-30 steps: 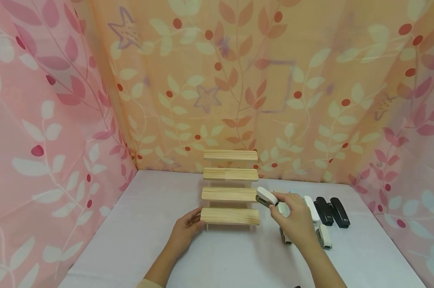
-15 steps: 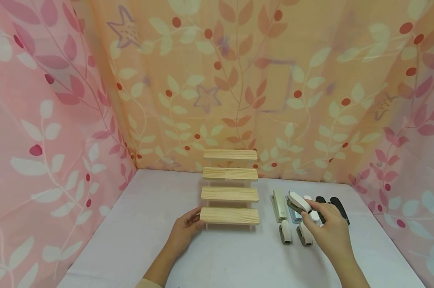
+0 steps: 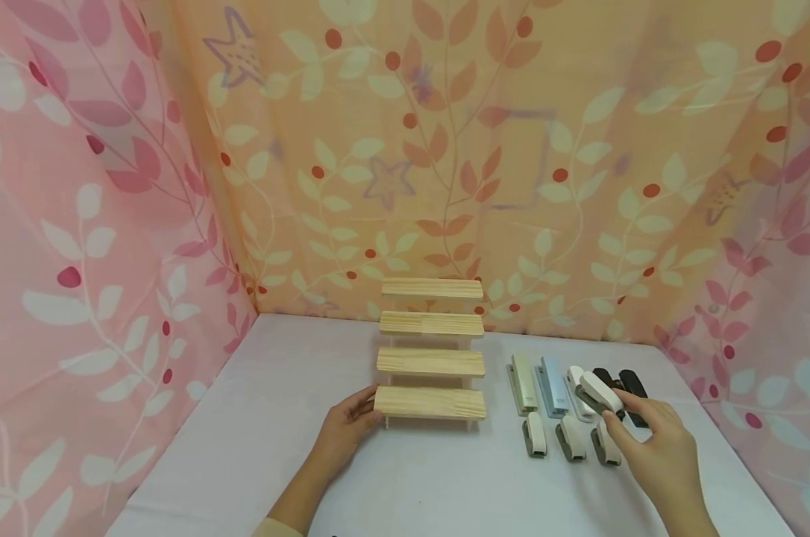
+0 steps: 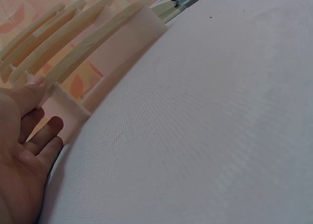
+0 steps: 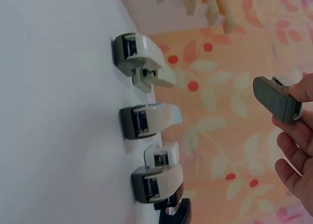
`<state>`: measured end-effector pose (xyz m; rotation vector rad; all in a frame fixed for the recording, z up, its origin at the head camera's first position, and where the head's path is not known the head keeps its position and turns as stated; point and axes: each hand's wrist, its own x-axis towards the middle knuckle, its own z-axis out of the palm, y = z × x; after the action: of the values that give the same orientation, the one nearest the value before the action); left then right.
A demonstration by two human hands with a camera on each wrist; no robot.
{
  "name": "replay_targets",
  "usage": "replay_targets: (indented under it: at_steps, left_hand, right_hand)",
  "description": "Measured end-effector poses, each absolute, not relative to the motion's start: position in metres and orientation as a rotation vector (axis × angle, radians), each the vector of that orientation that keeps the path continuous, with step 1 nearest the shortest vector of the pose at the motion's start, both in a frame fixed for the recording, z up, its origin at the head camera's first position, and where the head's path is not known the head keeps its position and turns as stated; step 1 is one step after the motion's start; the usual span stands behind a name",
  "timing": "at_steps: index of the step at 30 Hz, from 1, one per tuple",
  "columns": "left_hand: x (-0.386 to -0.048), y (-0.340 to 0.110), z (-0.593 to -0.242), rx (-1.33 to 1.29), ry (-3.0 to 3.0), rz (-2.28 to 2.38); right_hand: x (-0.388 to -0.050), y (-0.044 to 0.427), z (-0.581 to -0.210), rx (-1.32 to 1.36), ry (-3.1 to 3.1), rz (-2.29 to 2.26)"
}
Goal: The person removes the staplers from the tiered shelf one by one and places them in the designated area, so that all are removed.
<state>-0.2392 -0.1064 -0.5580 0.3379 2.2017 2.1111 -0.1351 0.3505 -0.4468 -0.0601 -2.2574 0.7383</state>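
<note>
In the head view, a tiered wooden display rack with several steps stands at mid-table. My left hand holds the left end of its lowest step; in the left wrist view the thumb lies against the plank's end and the other fingers curl below it. My right hand pinches a small white stapler with a grey base between thumb and fingers, raised above the other staplers. The right wrist view shows that stapler's grey underside, apart from the table.
Three small white staplers, including the leftmost one, form a front row at right. Behind them lie a green stapler, a blue stapler, a white stapler and black staplers. Patterned curtains enclose the table.
My right hand has carried the white stapler rightward, from beside the rack to above the right end of the stapler rows. My left hand has stayed at the rack.
</note>
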Motion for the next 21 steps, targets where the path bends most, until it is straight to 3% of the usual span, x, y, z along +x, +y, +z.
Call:
replay_targets:
  at_steps: [21]
  left_hand:
    - [-0.238,-0.106,-0.554,0.363,2.216,2.116]
  right_hand:
    - [-0.131,0.395,-0.483,-0.399,-2.394,0.724]
